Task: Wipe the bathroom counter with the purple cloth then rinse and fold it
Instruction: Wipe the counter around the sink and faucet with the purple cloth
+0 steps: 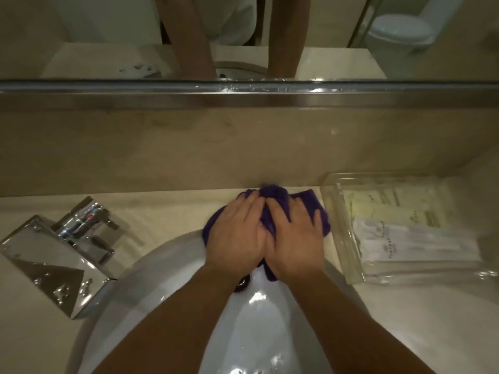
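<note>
The cloth (310, 205) lies on the surface (167, 211) behind the sink (162, 265), partly over its rim, beneath the left hand (235, 233) and right hand (294, 238) side by side, with the tap (62, 255) left of the sink and the tray (334, 211) of packets (405, 238) right.

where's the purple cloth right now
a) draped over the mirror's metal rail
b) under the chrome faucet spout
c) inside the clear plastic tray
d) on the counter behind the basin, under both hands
D: the bunched purple cloth lies on the beige counter at the far rim of the white basin, with the left hand and right hand pressed flat on it.
</note>
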